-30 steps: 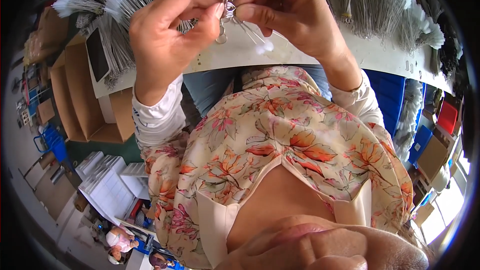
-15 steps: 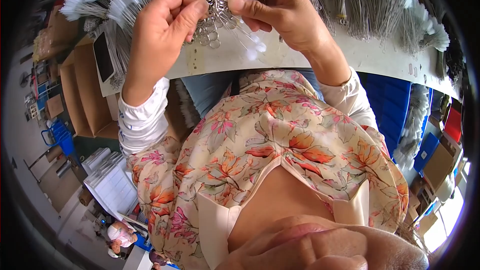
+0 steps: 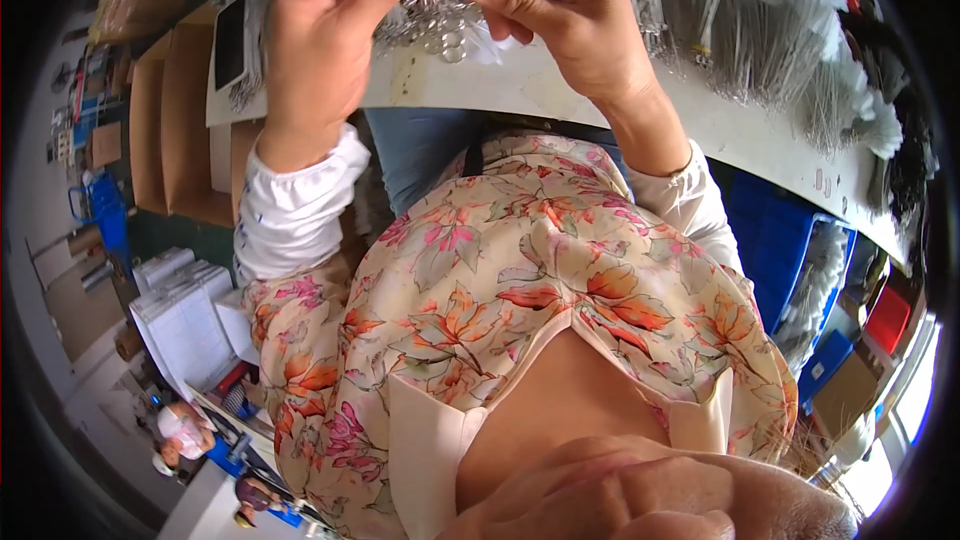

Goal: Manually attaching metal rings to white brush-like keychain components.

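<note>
My left hand (image 3: 325,40) is at the top of the head view, thumb and fingers pinched together over a heap of shiny metal rings (image 3: 435,10). My right hand (image 3: 565,25) faces it, its thumb pressed to the bent forefinger. Whatever is between the fingertips is too small and too near the upper edge to make out. A loose split ring (image 3: 453,46) hangs or lies at the heap's near side. Beside it, under my right fingers, shows a blurred white brush tip (image 3: 490,48).
Bundles of thin wire-handled brushes (image 3: 745,50) with white bristles lie along the white table (image 3: 560,90). A dark-screened phone (image 3: 230,40) lies at its left end. Open cardboard boxes (image 3: 190,130) stand left, blue bins (image 3: 765,240) right. Two people are far off at lower left.
Both hands have shifted up in the picture, and my left fingers have closed in toward the right ones. The white brush tips that stuck out below are now mostly hidden. The whole view has shifted slightly.
</note>
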A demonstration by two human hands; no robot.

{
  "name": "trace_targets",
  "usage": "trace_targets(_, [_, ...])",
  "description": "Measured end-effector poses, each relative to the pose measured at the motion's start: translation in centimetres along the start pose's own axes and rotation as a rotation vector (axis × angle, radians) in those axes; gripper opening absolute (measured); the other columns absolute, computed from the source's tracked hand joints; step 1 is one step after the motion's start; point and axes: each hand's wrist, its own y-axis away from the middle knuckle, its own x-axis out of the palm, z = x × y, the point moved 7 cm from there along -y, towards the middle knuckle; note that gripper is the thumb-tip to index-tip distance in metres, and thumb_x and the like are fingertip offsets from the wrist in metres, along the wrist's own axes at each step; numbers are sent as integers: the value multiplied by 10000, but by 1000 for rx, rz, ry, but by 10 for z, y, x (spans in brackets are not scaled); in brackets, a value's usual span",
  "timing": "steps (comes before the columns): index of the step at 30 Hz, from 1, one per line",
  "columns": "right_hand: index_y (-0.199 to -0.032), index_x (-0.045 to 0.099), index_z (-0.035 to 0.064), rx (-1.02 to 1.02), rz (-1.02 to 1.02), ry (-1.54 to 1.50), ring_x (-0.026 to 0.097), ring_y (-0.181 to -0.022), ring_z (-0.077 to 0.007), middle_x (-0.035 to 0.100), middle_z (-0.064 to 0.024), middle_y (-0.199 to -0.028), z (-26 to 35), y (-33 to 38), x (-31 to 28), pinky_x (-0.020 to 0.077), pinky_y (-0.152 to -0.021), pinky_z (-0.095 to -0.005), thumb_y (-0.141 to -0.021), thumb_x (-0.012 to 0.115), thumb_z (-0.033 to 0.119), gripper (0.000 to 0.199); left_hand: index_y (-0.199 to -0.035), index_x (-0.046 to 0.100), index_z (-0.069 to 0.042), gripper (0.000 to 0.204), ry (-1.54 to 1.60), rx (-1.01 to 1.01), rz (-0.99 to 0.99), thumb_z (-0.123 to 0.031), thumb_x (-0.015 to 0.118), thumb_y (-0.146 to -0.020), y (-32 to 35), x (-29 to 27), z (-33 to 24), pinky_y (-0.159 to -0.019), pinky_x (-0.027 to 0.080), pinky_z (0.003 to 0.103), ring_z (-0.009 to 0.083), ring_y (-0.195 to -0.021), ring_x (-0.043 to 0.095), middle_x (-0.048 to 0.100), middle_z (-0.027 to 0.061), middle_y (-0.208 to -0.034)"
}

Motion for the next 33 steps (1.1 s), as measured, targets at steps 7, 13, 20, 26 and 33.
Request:
trace_targets(7, [-910, 606, -20, -225, -23, 64, 556, -655, -75, 600, -36, -779, -11, -4, 49, 461, -577, -205, -848, 611, 23, 76, -926, 637, 23, 144, 734, -184, -376, -95, 569, -879, 41, -39, 13, -831, 482, 326, 205, -875, 614, 645, 130, -940])
trace_targets(13, [-876, 593, -20, -319, 171, 25, 571, -742, -83, 624, -34, -813, -40, -25, 117, 480, -697, -229, -841, 619, 14, 55, -890, 632, 20, 150, 687, -55, -467, -112, 560, -892, 76, -84, 9, -742, 476, 274, 157, -771, 597, 636, 97, -885])
trace_targets(20, [-896, 613, -11, -94, 297, 88, 560, -778, -67, 620, -26, -860, -59, -28, 159, 462, -683, -203, -827, 646, 40, 92, -908, 612, 14, 190, 297, -105, -645, -165, 548, -911, 139, -145, -8, -584, 457, 224, 96, -633, 542, 623, 61, -843])
trace_targets(26, [-936, 641, -2, 43, 357, 331, 583, -754, -80, 648, -46, -825, -91, -36, 168, 472, -630, -221, -820, 658, 75, 140, -870, 587, 14, 199, 101, -434, -386, -171, 535, -921, 176, -145, 38, -532, 409, 213, 75, -587, 510, 574, 17, -737])
trace_targets(33, [-902, 649, -37, 264, 253, 618, 492, -661, -56, 585, -16, -720, -91, -12, 78, 393, -614, -186, -830, 643, 105, 159, -827, 585, -69, 122, -529, -521, -39, -168, 527, -869, 240, -59, 162, -638, 477, 385, 276, -675, 603, 620, 104, -753])
